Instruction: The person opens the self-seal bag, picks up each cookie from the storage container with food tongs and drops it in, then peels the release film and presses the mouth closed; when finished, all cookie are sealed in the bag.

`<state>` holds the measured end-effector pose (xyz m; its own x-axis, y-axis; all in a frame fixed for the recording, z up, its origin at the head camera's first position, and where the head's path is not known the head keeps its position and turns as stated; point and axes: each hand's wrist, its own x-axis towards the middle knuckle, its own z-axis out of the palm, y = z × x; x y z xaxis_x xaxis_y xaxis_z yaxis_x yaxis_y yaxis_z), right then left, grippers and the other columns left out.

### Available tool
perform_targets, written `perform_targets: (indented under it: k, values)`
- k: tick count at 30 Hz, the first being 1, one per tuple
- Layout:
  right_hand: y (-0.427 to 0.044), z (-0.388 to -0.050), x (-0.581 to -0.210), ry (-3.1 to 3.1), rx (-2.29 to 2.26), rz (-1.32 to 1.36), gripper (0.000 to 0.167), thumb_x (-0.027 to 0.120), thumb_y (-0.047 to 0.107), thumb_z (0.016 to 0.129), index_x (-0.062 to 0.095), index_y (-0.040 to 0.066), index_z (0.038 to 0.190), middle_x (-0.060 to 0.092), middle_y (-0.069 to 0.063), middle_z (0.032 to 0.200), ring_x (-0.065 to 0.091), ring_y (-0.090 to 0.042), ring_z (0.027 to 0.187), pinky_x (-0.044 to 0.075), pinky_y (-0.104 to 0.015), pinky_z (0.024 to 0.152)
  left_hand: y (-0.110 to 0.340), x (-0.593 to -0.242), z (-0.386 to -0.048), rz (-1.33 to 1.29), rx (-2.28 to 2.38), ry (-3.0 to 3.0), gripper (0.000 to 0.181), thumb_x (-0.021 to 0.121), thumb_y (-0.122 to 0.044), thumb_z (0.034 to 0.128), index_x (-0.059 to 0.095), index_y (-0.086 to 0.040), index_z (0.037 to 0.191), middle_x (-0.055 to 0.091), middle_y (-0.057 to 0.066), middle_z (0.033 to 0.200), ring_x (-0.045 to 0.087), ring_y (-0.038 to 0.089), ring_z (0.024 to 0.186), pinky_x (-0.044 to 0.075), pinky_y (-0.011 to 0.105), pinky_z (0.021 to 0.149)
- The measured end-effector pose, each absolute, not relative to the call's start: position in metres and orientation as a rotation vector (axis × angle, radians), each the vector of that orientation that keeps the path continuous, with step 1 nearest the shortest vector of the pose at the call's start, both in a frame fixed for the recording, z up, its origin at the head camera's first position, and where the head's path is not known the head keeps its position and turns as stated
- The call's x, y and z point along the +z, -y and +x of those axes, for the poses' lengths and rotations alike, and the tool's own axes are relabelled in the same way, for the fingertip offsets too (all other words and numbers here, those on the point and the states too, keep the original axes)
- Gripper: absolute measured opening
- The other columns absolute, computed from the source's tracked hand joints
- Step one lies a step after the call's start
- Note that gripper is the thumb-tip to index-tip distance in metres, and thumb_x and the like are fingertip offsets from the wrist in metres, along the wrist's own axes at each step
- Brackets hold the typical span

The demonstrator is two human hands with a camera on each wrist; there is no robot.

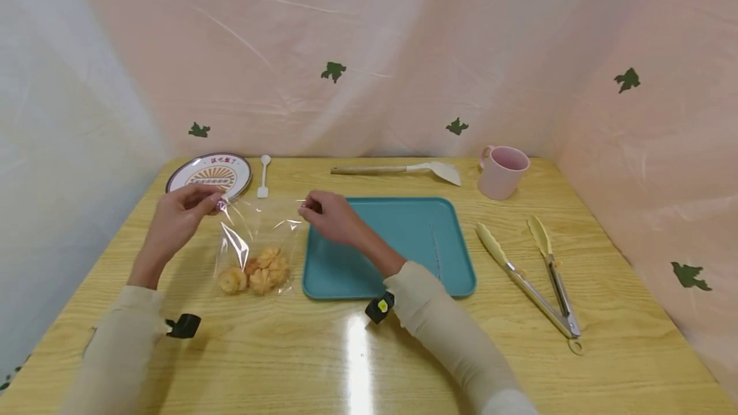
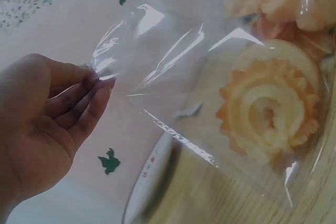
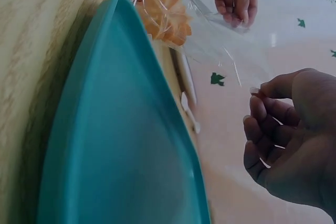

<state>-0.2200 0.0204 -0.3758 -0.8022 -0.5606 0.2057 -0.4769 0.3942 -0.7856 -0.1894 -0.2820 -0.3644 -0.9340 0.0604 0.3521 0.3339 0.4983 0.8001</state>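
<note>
A clear plastic bag (image 1: pixel 235 242) hangs between both hands, with several golden cookies (image 1: pixel 268 271) at its bottom. At the bag's upper left corner, my left hand (image 1: pixel 180 218) pinches the film between thumb and fingers. My right hand (image 1: pixel 333 215) pinches the upper right corner with thumb and index finger, above the left edge of the teal tray (image 1: pixel 380 280). In the left wrist view, a ring-shaped cookie (image 2: pixel 268 111) shows through the film. The right wrist view has the film (image 3: pixel 226 51) stretched between the two hands.
Behind the left hand lie a round plate (image 1: pixel 196 168) and a small white spoon (image 1: pixel 264 178). A wooden-handled spatula (image 1: pixel 398 169) and a pink mug (image 1: pixel 501 175) stand along the back. Metal tongs (image 1: pixel 536 296) lie spread at right. A thin pale strip (image 1: pixel 436 252) lies on the tray.
</note>
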Motion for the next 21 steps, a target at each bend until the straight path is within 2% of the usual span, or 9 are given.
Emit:
perform_targets:
  k: [5, 8, 14, 21]
  values:
    - [-0.016, -0.228, -0.382, -2.596, -1.333, -0.866, 0.018, 0.057, 0.015, 0.108, 0.065, 0.003, 0.098, 0.055, -0.002, 0.078, 0.045, -0.012, 0.063, 0.037, -0.025, 0.059, 0.277, -0.374, -0.201, -0.309, -1.399, 2.499, 0.025, 0.059, -0.003, 0.1054, 0.065, 0.016, 0.12, 0.071, 0.027, 0.099, 0.067, -0.001, 0.079, 0.056, 0.014, 0.073]
    - [-0.014, -0.232, -0.386, -2.621, -1.309, -0.827, 0.018, 0.057, 0.014, 0.108, 0.067, 0.003, 0.098, 0.059, -0.002, 0.081, 0.048, -0.012, 0.065, 0.039, -0.025, 0.061, 0.275, -0.378, -0.208, -0.302, -1.412, 2.508, 0.026, 0.057, -0.003, 0.1062, 0.063, 0.018, 0.12, 0.068, 0.037, 0.104, 0.065, -0.003, 0.079, 0.056, 0.015, 0.074]
    - [-0.012, -0.239, -0.393, -2.656, -1.248, -0.759, 0.019, 0.056, 0.015, 0.108, 0.069, 0.002, 0.102, 0.062, -0.003, 0.084, 0.052, -0.013, 0.068, 0.042, -0.026, 0.062, 0.273, -0.388, -0.222, -0.292, -1.411, 2.518, 0.027, 0.056, -0.003, 0.1065, 0.063, 0.02, 0.118, 0.068, 0.036, 0.104, 0.064, -0.004, 0.077, 0.056, 0.014, 0.071]
    - [-0.011, -0.242, -0.397, -2.675, -1.187, -0.721, 0.02, 0.055, 0.017, 0.108, 0.067, 0.004, 0.098, 0.061, -0.003, 0.081, 0.052, -0.013, 0.063, 0.041, -0.026, 0.058, 0.269, -0.396, -0.231, -0.238, -1.35, 2.55, 0.024, 0.058, -0.002, 0.1057, 0.065, 0.019, 0.112, 0.07, 0.03, 0.092, 0.061, -0.001, 0.07, 0.055, 0.015, 0.064]
